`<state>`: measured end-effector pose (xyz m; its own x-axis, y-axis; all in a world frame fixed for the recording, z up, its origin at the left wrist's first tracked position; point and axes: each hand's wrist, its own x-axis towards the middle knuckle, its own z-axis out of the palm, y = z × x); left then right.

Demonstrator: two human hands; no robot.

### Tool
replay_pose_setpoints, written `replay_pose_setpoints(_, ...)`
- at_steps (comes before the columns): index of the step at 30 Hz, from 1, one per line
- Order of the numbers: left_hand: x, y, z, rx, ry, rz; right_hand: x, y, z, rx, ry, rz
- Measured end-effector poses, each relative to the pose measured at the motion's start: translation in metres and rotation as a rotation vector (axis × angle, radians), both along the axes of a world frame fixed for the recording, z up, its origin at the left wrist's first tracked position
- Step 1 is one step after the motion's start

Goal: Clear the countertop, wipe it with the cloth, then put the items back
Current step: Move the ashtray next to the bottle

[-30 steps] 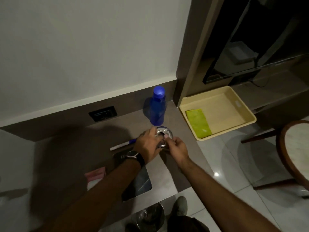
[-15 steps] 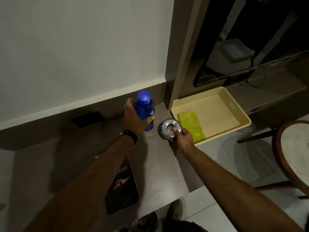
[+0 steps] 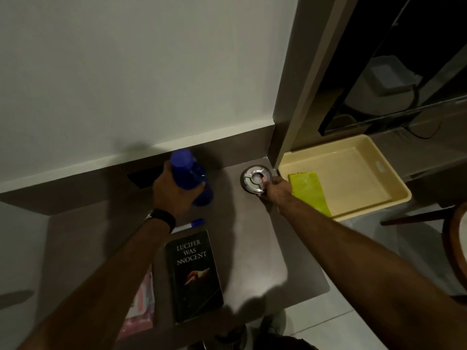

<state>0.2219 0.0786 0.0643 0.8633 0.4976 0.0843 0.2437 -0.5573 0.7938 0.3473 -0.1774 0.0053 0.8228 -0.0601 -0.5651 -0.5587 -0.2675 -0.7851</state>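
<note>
Countertop (image 3: 255, 248) was only partly cleared. The left hand (image 3: 174, 195) gripped the tilted blue bottle (image 3: 192, 178) over its rear; the right hand (image 3: 275, 188) pinched the metal ashtray (image 3: 256, 180) at the right rear corner, beside the yellow tray (image 3: 394, 188). A pen (image 3: 189, 224), a black book (image 3: 193, 276) and a pink packet (image 3: 142, 306) lay on it. The green cloth (image 3: 309, 190) lay in the tray, so wiping and restocking probably remained.

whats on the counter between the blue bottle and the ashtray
Nothing: in the head view the countertop between the bottle and the ashtray is bare.
</note>
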Motion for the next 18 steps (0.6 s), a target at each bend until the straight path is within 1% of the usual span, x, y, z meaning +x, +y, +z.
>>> replay_pose_setpoints(5,-0.034,0.045,0.006,0.052,0.040,0.077,-0.001,0.021,-0.007,-0.099,-0.010,0.106)
replay_pose_setpoints(9,-0.052,0.056,0.001,0.027,0.050,0.109,-0.007,0.041,-0.005,-0.155,0.030,0.099)
replay_pose_setpoints(13,-0.061,0.056,-0.004,0.005,0.037,0.077,-0.010,0.057,-0.003,-0.177,0.053,0.083)
replay_pose_setpoints(18,-0.062,0.054,-0.003,-0.025,0.053,0.044,-0.009,0.061,-0.002,-0.248,0.028,0.100)
